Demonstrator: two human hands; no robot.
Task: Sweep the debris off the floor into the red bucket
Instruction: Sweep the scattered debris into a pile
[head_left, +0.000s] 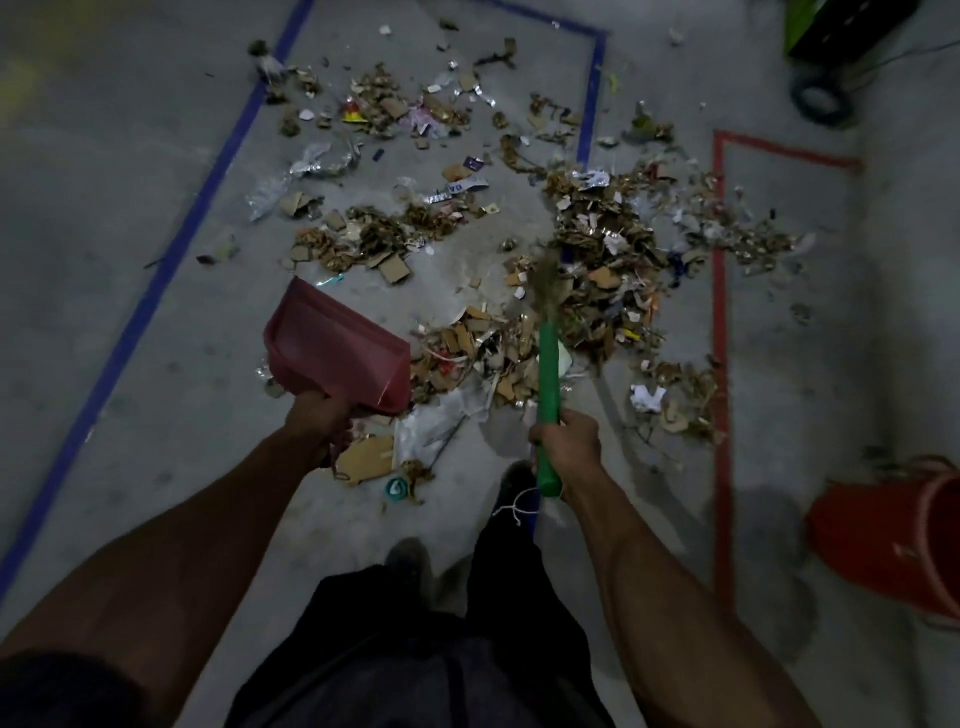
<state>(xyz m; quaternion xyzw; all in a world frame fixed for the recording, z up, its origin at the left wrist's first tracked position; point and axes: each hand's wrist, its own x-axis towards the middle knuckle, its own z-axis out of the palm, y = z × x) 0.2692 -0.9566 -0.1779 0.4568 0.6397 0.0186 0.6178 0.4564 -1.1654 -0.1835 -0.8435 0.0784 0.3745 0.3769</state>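
Note:
Debris of cardboard scraps, paper and foil lies spread over the grey floor, thickest at centre right. My left hand grips the handle of a red dustpan, held tilted just above the floor at the left edge of the nearest pile. My right hand is closed around the green handle of a broom; its bristles are blurred over the pile. The red bucket stands at the right edge, apart from the debris, partly cut off by the frame.
Blue tape marks a rectangle on the floor at the left and back, red tape another at the right. A green and black machine with a wheel sits at the back right. My feet stand below the pile.

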